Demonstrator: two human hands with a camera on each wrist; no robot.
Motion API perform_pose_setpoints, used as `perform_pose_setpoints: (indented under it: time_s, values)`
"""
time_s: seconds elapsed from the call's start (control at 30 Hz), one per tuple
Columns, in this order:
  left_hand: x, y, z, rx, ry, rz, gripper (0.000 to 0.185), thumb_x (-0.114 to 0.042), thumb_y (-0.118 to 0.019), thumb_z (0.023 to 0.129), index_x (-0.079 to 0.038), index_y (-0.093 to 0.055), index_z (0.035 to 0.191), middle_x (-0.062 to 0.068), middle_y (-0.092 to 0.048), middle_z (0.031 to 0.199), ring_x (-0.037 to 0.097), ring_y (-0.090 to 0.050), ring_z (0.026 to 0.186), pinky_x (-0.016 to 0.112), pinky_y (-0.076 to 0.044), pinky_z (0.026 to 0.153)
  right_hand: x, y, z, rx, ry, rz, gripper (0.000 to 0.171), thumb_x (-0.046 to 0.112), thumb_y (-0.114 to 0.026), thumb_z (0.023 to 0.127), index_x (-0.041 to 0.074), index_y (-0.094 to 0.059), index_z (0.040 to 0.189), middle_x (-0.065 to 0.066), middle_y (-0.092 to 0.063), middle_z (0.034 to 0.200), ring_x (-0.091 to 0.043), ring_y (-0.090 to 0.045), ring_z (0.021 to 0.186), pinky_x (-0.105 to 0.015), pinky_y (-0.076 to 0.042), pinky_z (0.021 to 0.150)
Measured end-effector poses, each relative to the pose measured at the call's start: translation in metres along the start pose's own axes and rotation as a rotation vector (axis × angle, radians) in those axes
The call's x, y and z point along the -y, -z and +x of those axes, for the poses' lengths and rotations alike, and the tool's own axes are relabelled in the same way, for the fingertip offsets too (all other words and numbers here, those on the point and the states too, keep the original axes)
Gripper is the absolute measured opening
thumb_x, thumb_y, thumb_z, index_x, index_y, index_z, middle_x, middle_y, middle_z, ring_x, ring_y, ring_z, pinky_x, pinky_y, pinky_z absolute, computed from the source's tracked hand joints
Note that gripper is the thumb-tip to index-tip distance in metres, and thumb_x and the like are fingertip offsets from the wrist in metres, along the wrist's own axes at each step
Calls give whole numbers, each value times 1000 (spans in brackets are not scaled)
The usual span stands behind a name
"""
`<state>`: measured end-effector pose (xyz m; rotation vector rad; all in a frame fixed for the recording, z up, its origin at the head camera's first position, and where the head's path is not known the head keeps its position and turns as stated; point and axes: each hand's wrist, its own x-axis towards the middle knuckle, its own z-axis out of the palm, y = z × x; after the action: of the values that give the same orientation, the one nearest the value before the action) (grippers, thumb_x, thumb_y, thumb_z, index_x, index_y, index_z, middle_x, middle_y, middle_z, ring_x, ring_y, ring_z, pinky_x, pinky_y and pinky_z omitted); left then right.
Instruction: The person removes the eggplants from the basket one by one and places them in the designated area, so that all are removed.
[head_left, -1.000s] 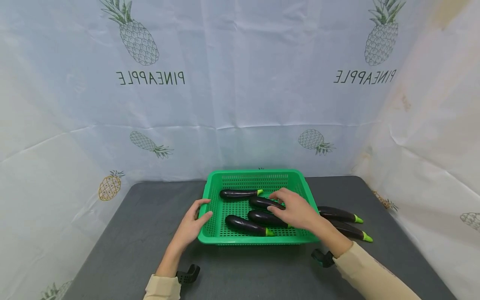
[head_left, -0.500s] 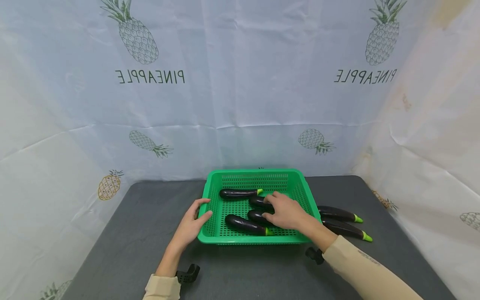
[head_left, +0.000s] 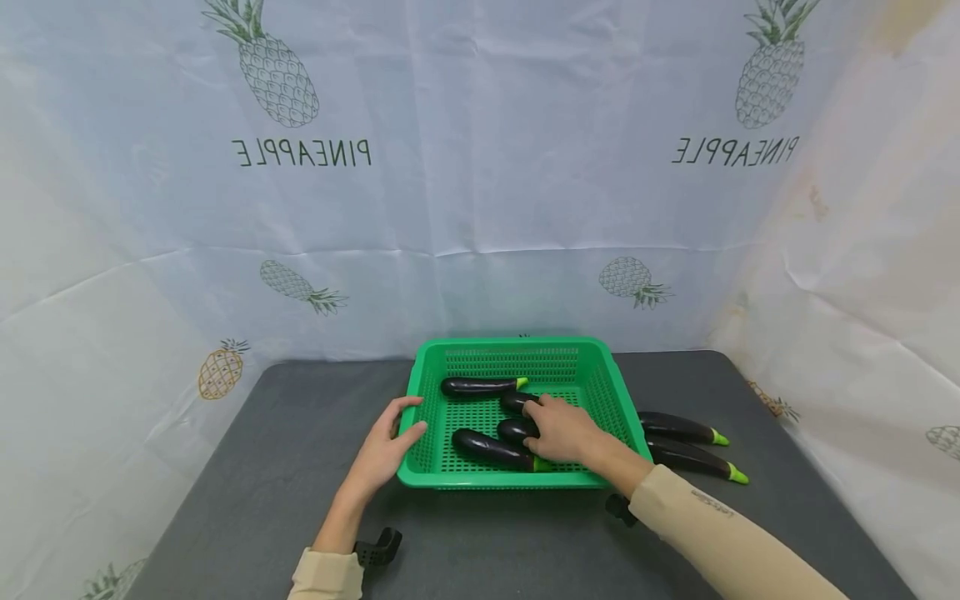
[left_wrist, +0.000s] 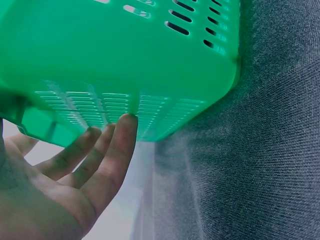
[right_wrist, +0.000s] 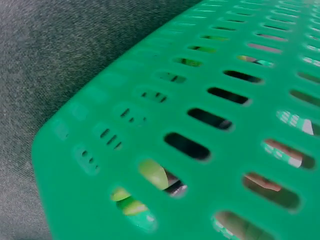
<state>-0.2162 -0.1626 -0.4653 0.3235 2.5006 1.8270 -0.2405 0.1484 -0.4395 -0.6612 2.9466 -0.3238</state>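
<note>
Inside a green plastic basket (head_left: pixel 517 480) lie several dark purple eggplants with green stem ends. My right hand (head_left: pixel 562 431) reaches over its right side and grips one eggplant (head_left: pixel 514 430) near the middle, covering the stem end. Just behind, another eggplant (head_left: pixel 514 402) is partly hidden by the fingers. The front eggplant (head_left: pixel 491 450) and the back eggplant (head_left: pixel 480 387) lie untouched. At the basket's left rim rests my left hand (head_left: pixel 384 446), thumb and index fingertip at the edge. In the left wrist view its other fingers (left_wrist: pixel 112 160) lie fairly straight along the outer wall.
Two more eggplants lie on the dark grey table (head_left: pixel 517 550) right of the basket, one behind (head_left: pixel 678 427) and one in front (head_left: pixel 693 460). A pineapple-print cloth (head_left: pixel 510 192) hangs behind and at both sides.
My right hand has moved left and lower into the basket, from above the eggplants' stem ends onto the middle eggplant. The left hand has stayed at the rim.
</note>
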Motion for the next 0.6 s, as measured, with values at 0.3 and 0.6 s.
perform_pose_setpoints:
  time_s: [0.3, 0.6]
  values:
    - [1, 0, 1, 1, -5, 3, 48, -25, -61, 105, -16, -46, 149, 15, -36, 159, 37, -33, 148, 61, -37, 109, 1, -5, 4, 33, -6, -29, 39, 30, -79, 91, 14, -64, 123, -10, -63, 114, -27, -63, 94, -46, -54, 68]
    - [1, 0, 0, -4, -7, 1, 47, -25, -61, 105, -17, -47, 148, 16, -38, 158, 36, -36, 147, 60, -40, 107, 1, -3, 3, 31, 7, -26, 41, 28, -78, 91, 14, -64, 127, -10, -64, 116, -26, -63, 93, -45, -54, 67]
